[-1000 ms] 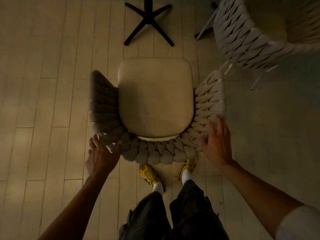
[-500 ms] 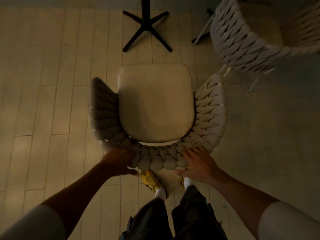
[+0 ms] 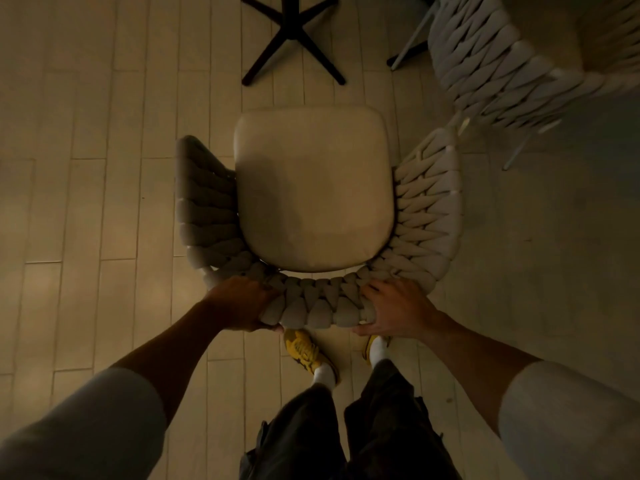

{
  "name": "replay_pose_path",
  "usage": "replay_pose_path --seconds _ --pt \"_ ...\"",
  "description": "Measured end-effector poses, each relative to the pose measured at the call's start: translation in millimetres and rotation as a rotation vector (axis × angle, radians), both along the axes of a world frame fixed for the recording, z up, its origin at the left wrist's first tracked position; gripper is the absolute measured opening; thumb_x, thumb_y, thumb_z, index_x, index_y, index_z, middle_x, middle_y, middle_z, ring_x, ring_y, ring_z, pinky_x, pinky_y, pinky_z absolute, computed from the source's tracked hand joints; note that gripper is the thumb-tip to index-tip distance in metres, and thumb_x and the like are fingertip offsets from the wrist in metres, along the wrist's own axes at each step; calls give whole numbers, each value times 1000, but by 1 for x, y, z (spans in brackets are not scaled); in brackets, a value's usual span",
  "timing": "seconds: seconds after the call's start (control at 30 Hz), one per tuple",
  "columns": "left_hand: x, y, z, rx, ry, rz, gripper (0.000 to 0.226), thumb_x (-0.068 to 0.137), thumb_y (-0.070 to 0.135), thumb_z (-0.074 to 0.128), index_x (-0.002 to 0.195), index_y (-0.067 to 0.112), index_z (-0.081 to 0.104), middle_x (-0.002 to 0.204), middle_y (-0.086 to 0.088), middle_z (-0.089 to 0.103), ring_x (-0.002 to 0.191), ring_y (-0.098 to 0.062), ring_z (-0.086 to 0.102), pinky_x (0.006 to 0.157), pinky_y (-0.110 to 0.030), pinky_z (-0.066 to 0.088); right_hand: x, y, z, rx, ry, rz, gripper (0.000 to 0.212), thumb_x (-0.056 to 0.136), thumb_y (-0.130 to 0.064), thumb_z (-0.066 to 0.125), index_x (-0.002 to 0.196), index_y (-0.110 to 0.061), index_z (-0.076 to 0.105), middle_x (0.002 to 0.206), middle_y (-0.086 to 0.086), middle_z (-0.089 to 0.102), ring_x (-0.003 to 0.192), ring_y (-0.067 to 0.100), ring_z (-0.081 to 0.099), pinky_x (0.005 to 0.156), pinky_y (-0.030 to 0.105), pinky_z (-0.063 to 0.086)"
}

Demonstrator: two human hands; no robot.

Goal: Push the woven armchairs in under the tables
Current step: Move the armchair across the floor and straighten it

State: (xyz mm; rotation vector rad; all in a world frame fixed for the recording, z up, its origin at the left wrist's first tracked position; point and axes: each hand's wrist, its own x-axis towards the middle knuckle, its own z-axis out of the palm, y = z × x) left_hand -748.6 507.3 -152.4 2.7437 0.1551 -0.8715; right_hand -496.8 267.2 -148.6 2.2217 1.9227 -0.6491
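1. Beige woven-rope armchair with cream cushion [image 3: 313,188] at frame centre, seat facing 12 o'clock.
2. Left hand [image 3: 239,303] clasps the woven backrest at 7 o'clock; right hand [image 3: 394,306] clasps it at 5 o'clock.
3. Black cross-shaped table base [image 3: 291,36] stands at 12 o'clock, apart from the chair.
4. Second pale woven armchair [image 3: 512,60] at 1 o'clock.

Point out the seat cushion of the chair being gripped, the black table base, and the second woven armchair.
seat cushion [image 3: 313,188], head view, middle of its top face.
black table base [image 3: 292,36], head view, hub where the four feet meet.
second woven armchair [image 3: 498,64], head view, its woven outer backrest.
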Motion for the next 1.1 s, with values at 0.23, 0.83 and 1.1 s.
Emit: replay_pose_path --seconds 0.23,0.83,1.1 --pt "20 28 1 -25 8 42 79 73 95 42 128 40 54 111 11 72 98 -15 68 86 -32 55 16 27 -2 12 31 -41 87 66 -95 47 116 -27 65 114 -6 69 100 25 67 86 41 55" --pt "83 109 7 7 -70 54 78 70 99 38 117 41 62 97 14 72 84 -11 67 76 -26 53 80 104 -18 58 13 25 70 74 -81 51 117 -29 68 115 -7 69 100 20 68 78 34 56" --pt "112 149 6 31 -33 62 68 73 86 53 126 43 59 106 12 72 92 -13 68 83 -30 55 111 146 -16 164 51 54 60 74 -72 57 108 -26 73 101 -6 72 85 20 70 63 33 57"
